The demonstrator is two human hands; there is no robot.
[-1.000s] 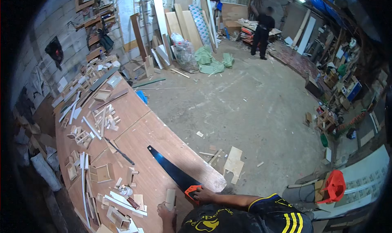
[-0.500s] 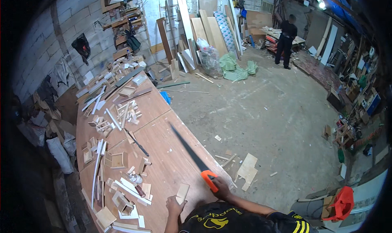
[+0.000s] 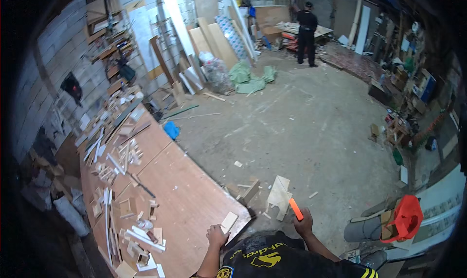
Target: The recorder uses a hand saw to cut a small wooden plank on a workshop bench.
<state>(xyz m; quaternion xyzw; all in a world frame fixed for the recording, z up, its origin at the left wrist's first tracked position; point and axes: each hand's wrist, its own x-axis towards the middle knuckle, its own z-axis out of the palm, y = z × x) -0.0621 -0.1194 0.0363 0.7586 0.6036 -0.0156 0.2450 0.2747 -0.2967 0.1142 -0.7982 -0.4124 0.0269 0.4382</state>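
My left hand [image 3: 217,235] is closed on a small pale wood block [image 3: 229,221], at the near right corner of the workbench [image 3: 194,180]. Off to the right, beyond the bench edge, my right hand [image 3: 304,223] grips a handsaw by its orange handle [image 3: 296,210]. The saw's blade cannot be made out in this view. Left of my hands, small wooden box shapes [image 3: 128,207], white strips [image 3: 145,240] and a thin dark tool [image 3: 142,185] lie on the bench.
Wood offcuts [image 3: 279,195] lie on the floor past the bench corner. A red bag [image 3: 407,218] rests on a grey bin [image 3: 362,231] at the right. Boards [image 3: 206,42] and green sheeting [image 3: 248,77] stand far back. Another person [image 3: 307,34] stands at the back.
My right hand has carried the saw rightward off the bench, and its blade no longer shows. My left hand and the block are now at the bench corner. The whole view has shifted rightward.
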